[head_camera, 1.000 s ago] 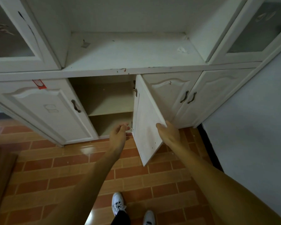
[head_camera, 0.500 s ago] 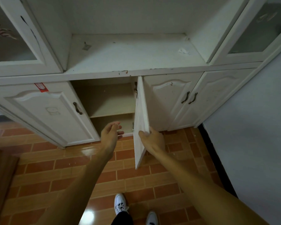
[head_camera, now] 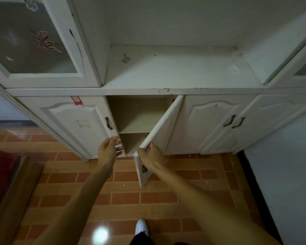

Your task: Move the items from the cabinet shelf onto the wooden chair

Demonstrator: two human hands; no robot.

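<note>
Two hands reach toward a white cabinet [head_camera: 148, 71] whose one lower door [head_camera: 159, 131] stands ajar. The right hand [head_camera: 151, 159] grips the free edge of that door near its bottom corner, fingers curled over the edge. The left hand [head_camera: 109, 151] hangs just left of the door with fingers spread and loosely bent, touching nothing. Behind the door, the open compartment shows a pale inner shelf [head_camera: 134, 124] with bare board above and below it; no items can be seen on it from here. The gap between the door and the closed door [head_camera: 74, 121] to its left is narrow, about as wide as the left hand. Left of the open door, at the frame's edge, a brown wooden surface with a red thing on it [head_camera: 2, 174] stands on the tiled floor [head_camera: 113, 195]; whether this is the chair cannot be told. A white shoe [head_camera: 141, 227] stands on the floor below the door.
</note>
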